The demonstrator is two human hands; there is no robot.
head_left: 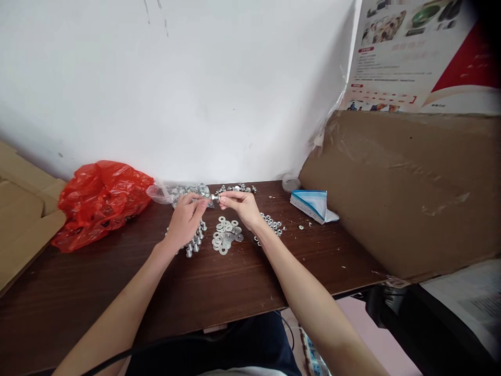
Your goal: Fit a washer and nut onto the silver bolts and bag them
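A small silver bolt [214,198] is held above the table between the fingertips of both hands. My left hand [185,218] is closed in a pinch on its left end. The fingers of my right hand [243,209] pinch the right end; whether a nut or washer sits there is too small to tell. Below and between the hands lies a pile of flat washers [225,236]. Several bolts [195,242] stand in rows beside my left wrist, partly hidden by it. Loose nuts [273,223] lie to the right of my right wrist.
Behind the hands are a clear bag of hardware [195,190] and assembled-looking small fasteners [239,188]. A red plastic bag [104,201] sits at left beside a cardboard box [27,209]. At right are a blue-white packet [312,204], a round clear lid [290,183] and a large cardboard panel [403,183].
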